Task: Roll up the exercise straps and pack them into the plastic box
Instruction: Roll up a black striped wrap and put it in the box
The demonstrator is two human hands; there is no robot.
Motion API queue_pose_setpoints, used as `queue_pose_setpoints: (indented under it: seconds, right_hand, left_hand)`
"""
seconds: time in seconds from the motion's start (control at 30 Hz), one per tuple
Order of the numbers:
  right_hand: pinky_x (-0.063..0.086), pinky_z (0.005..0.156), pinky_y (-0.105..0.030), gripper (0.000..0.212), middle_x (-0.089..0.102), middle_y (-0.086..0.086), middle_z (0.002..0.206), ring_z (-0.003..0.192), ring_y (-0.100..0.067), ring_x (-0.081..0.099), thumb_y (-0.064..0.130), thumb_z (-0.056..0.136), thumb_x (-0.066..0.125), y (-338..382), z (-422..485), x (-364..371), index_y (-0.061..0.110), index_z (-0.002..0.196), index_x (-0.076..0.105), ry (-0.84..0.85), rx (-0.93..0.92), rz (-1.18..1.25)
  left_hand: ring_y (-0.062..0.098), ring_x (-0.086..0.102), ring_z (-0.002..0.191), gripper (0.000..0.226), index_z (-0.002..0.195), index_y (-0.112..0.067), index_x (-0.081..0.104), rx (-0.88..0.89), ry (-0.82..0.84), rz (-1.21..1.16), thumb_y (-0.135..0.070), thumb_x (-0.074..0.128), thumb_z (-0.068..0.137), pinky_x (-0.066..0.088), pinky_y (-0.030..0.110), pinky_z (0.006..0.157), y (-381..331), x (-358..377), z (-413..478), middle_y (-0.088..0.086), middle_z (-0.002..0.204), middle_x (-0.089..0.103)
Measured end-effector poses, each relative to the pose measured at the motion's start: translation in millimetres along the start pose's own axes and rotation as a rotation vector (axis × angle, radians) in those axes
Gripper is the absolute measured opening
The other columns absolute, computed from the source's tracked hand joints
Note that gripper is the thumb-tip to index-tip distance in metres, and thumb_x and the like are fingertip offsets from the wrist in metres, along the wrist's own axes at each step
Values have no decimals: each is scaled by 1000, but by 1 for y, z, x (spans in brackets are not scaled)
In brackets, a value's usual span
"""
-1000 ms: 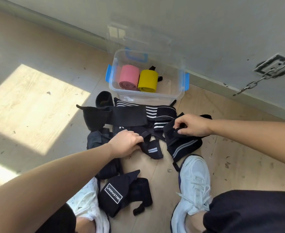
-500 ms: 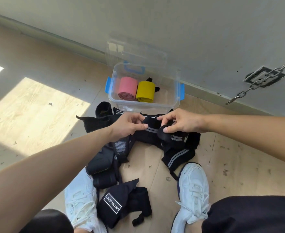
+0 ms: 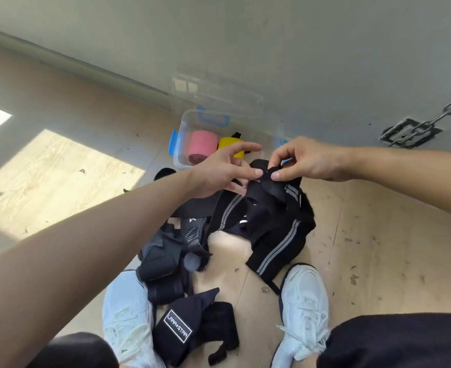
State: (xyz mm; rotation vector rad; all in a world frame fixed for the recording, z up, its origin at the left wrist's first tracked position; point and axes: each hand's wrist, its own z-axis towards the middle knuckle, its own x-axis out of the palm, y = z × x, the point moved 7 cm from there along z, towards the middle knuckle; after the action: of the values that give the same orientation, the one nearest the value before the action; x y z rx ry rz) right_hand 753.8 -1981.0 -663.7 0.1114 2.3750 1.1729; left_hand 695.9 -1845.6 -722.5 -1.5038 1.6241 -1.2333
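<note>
Straps [image 3: 163, 261] lie heaped by our feet. Our left hand [image 3: 219, 172] and right hand [image 3: 308, 163], close together, pinch one striped strap [image 3: 277, 251] by its end; it hangs toward us, maybe. The box [image 3: 179, 152] sits beyond.

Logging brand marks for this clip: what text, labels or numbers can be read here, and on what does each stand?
"LARA STAR", a small star between the words: white-edged patch on the black wrap.
Faint print on the dark folded wrap: too blurred to read.
Stickers on the clear lid: unreadable.
</note>
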Motion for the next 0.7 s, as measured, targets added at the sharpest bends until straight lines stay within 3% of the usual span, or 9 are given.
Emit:
queue_pose_setpoints:
  seconds: [0.1,0.2,0.27,0.33,0.43,0.53,0.63,0.7]
  right_hand:
    - [49,70,-19,6,68,13,73,71,-3,61,8,92,71,30,-14,-16,12,87,72,2,-58,-143]
    - [45,64,-11,10,67,17,70,66,2,60,7,93,69,54,-32,-28,14,87,72,-24,-81,-252]
    - [46,64,-12,12,67,15,70,66,0,60,5,93,69,66,-44,-38,14,86,72,-82,-102,-257]
    - [49,68,-17,14,69,11,74,70,-4,62,6,92,70,76,-56,-50,18,85,72,-190,-127,-234]
    - [47,69,-20,19,69,11,73,64,0,61,7,91,71,85,-71,-72,23,82,70,-386,-130,-181]
    - [47,74,-27,9,67,4,76,69,-6,61,10,92,71,80,-83,-81,18,87,71,-510,-79,-128]
    - [50,83,-32,3,67,1,87,84,-19,63,15,94,70,70,-91,-82,18,93,70,-620,4,-135]
    - [50,75,-29,7,67,1,85,82,-19,62,13,95,68,73,-97,-78,18,90,68,-637,15,-99]
  left_hand:
    - [2,64,76,36,125,-21,64,-61,62,256,-22,74,90,53,27,82,-10,-2,-15,-8,89,68]
    - [11,67,98,27,109,-14,69,-68,97,497,-30,75,88,48,24,87,-11,-3,-27,0,106,72]
    - [3,64,96,17,111,-17,64,-120,61,528,-24,70,97,48,16,81,-8,-4,-36,-7,107,68]
    - [-3,62,101,22,123,-25,60,-186,79,511,-22,63,101,47,12,80,0,-2,-45,-14,110,65]
    - [12,67,103,10,111,-21,64,-238,59,572,-24,57,104,53,26,88,9,-4,-61,-6,107,70]
    - [23,70,107,26,115,-13,70,-190,-85,504,-33,61,102,55,41,100,-11,-15,-72,5,113,75]
    - [23,73,98,26,112,-11,72,-123,-219,501,-31,60,103,60,28,85,-51,-23,-85,4,104,77]
    - [19,74,91,23,115,-14,72,-106,-267,445,-27,57,105,59,22,69,-75,-28,-99,2,100,78]
